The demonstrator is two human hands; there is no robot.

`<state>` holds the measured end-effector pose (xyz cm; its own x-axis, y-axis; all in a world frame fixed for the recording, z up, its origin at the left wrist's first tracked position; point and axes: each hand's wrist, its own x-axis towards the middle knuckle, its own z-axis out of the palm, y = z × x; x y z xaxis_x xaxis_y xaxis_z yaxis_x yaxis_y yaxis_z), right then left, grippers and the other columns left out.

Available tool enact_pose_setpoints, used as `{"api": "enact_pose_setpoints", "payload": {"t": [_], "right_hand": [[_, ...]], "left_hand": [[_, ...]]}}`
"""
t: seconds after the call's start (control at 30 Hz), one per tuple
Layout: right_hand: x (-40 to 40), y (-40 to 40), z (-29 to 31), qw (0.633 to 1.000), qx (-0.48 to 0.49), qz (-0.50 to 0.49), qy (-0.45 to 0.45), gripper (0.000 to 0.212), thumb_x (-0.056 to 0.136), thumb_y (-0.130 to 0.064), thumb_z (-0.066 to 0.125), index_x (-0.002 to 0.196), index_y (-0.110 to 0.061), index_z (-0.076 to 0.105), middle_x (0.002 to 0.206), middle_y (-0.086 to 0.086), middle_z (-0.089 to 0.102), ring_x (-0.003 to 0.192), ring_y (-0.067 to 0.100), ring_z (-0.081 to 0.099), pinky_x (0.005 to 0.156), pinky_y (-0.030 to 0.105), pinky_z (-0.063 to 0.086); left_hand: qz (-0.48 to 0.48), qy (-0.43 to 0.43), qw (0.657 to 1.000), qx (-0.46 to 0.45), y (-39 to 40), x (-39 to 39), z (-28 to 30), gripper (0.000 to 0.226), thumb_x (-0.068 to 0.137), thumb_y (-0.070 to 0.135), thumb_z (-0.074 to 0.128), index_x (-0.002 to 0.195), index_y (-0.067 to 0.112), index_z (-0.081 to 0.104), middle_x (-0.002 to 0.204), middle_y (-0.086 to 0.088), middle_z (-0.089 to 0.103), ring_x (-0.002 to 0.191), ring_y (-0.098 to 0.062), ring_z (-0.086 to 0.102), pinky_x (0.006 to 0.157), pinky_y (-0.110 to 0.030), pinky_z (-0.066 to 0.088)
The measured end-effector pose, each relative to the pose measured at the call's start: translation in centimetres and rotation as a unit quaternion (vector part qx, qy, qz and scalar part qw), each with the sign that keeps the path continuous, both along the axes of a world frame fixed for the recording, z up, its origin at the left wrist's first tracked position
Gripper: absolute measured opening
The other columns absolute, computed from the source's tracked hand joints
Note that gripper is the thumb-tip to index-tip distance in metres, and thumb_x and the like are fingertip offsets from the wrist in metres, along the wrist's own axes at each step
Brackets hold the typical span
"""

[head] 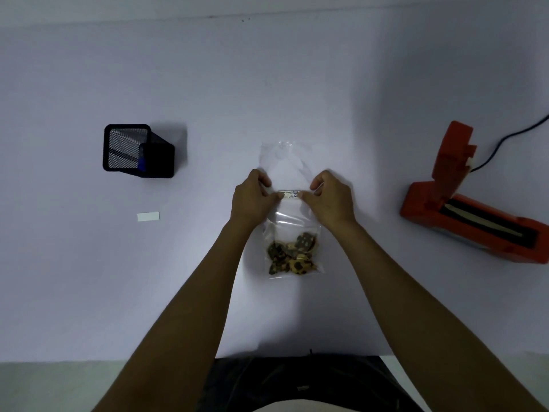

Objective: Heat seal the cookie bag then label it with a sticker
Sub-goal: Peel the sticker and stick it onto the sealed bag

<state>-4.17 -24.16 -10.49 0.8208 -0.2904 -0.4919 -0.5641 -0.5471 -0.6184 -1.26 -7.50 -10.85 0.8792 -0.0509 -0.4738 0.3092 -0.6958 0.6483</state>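
Note:
A clear plastic cookie bag (292, 221) lies flat in the middle of the white table, with several brown cookies (292, 254) at its near end. A small white sticker (290, 194) with handwriting lies across the bag's middle. My left hand (252, 197) pinches the sticker's left end and my right hand (329, 197) pinches its right end, both resting on the bag. The orange heat sealer (469, 203) stands at the right with its lid raised, apart from both hands.
A black mesh pen holder (136, 151) lies tipped on its side at the left. A small white paper strip (148, 216) lies near it on the table. The sealer's black cord (511, 138) runs off to the right.

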Motion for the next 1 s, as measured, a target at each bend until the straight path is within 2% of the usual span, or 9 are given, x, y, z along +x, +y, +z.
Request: {"api": "enact_pose_setpoints", "payload": {"t": [0.07, 0.23, 0.4, 0.67, 0.73, 0.8, 0.87, 0.93, 1.0], "right_hand": [[0.0, 0.1, 0.0, 1.000, -0.003, 0.000, 0.002, 0.028, 0.078, -0.031, 0.077, 0.084, -0.014, 0.055, 0.071, -0.005, 0.057, 0.062, 0.010, 0.053, 0.053, 0.019, 0.039], [0.2, 0.4, 0.2, 1.000, -0.018, -0.003, -0.001, 0.028, 0.085, -0.035, 0.070, 0.084, -0.011, 0.056, 0.075, 0.001, 0.062, 0.067, 0.016, 0.057, 0.065, 0.029, 0.046], [0.2, 0.6, 0.5, 1.000, -0.030, 0.003, 0.003, 0.027, 0.085, -0.034, 0.070, 0.081, -0.014, 0.053, 0.072, -0.003, 0.058, 0.062, 0.010, 0.051, 0.051, 0.018, 0.031], [0.7, 0.6, 0.8, 1.000, -0.012, -0.005, 0.017, 0.024, 0.083, -0.031, 0.072, 0.082, -0.013, 0.055, 0.073, -0.003, 0.058, 0.063, 0.010, 0.052, 0.053, 0.020, 0.035], [0.6, 0.4, 1.2, 0.999, 0.029, -0.025, 0.022, 0.020, 0.085, -0.030, 0.069, 0.085, -0.013, 0.058, 0.075, -0.005, 0.059, 0.069, 0.012, 0.056, 0.060, 0.022, 0.040], [0.0, 0.0, 1.6, 0.998, 0.051, -0.031, 0.000, 0.012, 0.089, -0.026, 0.064, 0.087, -0.015, 0.060, 0.079, -0.004, 0.062, 0.076, 0.014, 0.060, 0.064, 0.018, 0.042], [-1.6, -0.5, 1.7, 0.998, 0.017, 0.003, -0.055, 0.004, 0.091, -0.017, 0.060, 0.090, -0.014, 0.062, 0.085, -0.002, 0.065, 0.082, 0.016, 0.062, 0.068, 0.016, 0.047], [-4.2, -1.0, 1.2, 0.987, -0.055, 0.087, -0.122, 0.016, 0.093, -0.014, 0.055, 0.105, -0.010, 0.065, 0.105, 0.006, 0.068, 0.102, 0.021, 0.060, 0.088, 0.031, 0.051], [-6.8, -1.5, 0.0, 0.962, -0.123, 0.200, -0.141, 0.036, 0.097, -0.022, 0.046, 0.128, -0.006, 0.057, 0.133, 0.012, 0.058, 0.129, 0.028, 0.047, 0.109, 0.042, 0.039]], "left_hand": [[0.005, -0.002, 1.000, -0.004, 0.0, 0.0, 0.0, 0.033, 0.078, 0.033, 0.078, 0.092, 0.016, 0.053, 0.073, 0.006, 0.054, 0.067, -0.006, 0.051, 0.058, -0.011, 0.036], [-0.004, -0.005, 1.000, 0.002, 0.0, 0.1, 0.3, 0.031, 0.080, 0.029, 0.076, 0.096, 0.011, 0.056, 0.076, 0.003, 0.056, 0.072, -0.013, 0.053, 0.058, -0.014, 0.037], [-0.003, -0.001, 1.000, 0.012, -0.2, -0.1, 0.3, 0.032, 0.081, 0.027, 0.075, 0.099, 0.009, 0.056, 0.082, -0.002, 0.059, 0.079, -0.019, 0.056, 0.069, -0.027, 0.040], [-0.007, 0.000, 1.000, 0.020, -0.4, -0.1, 0.4, 0.031, 0.083, 0.028, 0.072, 0.100, 0.009, 0.054, 0.083, -0.004, 0.059, 0.078, -0.020, 0.056, 0.067, -0.028, 0.040], [-0.015, -0.031, 0.999, 0.015, -0.4, -1.0, 0.7, 0.023, 0.087, 0.030, 0.068, 0.092, 0.013, 0.053, 0.076, 0.001, 0.058, 0.072, -0.018, 0.056, 0.064, -0.028, 0.041], [-0.038, -0.085, 0.995, 0.030, 0.1, -2.4, 0.9, 0.019, 0.092, 0.031, 0.060, 0.086, 0.015, 0.051, 0.073, 0.003, 0.055, 0.068, -0.016, 0.054, 0.060, -0.027, 0.041], [-0.091, -0.184, 0.976, 0.070, 1.0, -4.2, 0.5, 0.013, 0.094, 0.025, 0.057, 0.090, 0.013, 0.057, 0.081, -0.002, 0.059, 0.073, -0.021, 0.056, 0.062, -0.031, 0.044], [-0.169, -0.263, 0.944, 0.110, 2.3, -6.0, -0.4, 0.018, 0.094, 0.020, 0.055, 0.105, 0.008, 0.063, 0.102, -0.009, 0.064, 0.090, -0.027, 0.061, 0.075, -0.038, 0.050], [-0.254, -0.269, 0.917, 0.152, 3.4, -7.7, -1.6, 0.036, 0.098, 0.027, 0.050, 0.127, 0.006, 0.056, 0.131, -0.013, 0.057, 0.121, -0.029, 0.054, 0.099, -0.045, 0.046]]}}
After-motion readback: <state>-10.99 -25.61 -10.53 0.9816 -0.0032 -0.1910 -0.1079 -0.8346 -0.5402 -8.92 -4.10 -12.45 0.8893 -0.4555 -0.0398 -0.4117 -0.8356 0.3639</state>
